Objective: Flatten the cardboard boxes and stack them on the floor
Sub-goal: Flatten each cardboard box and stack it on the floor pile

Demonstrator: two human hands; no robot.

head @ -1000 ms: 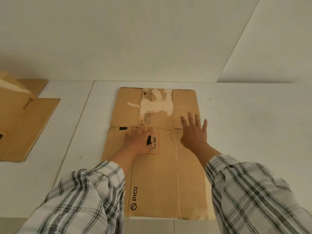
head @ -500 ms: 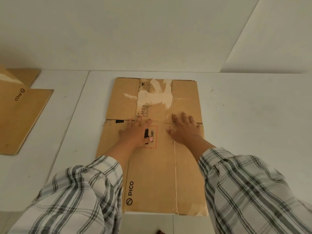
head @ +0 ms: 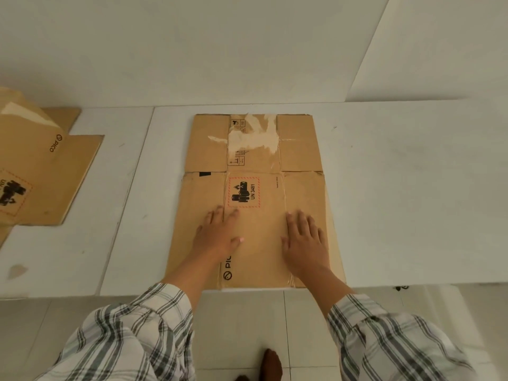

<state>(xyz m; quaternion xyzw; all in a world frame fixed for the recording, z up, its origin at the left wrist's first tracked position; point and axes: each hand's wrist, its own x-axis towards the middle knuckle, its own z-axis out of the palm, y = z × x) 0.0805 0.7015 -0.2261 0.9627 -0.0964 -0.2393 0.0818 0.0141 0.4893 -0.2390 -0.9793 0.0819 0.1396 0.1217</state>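
A flattened brown cardboard box [head: 299,149] lies on white floor sheeting, printed with a UN 3481 label and a PICO logo, with torn tape on its far flaps. My left hand [head: 217,235] lies flat on its near half, fingers straight, just below the label. My right hand [head: 305,240] presses flat beside it, to the right of the centre crease. Both palms touch the cardboard and grip nothing.
A second PICO cardboard box [head: 41,171] lies at the left, partly folded with one panel raised. White sheeting [head: 412,188] covers the floor up to the white wall. Grey tiles [head: 242,325] begin at the sheet's near edge, where my foot [head: 270,364] shows.
Both hands slid back toward me, from the middle fold down onto the near half, uncovering the UN 3481 label. The view pulled back, showing the tiles and my foot.
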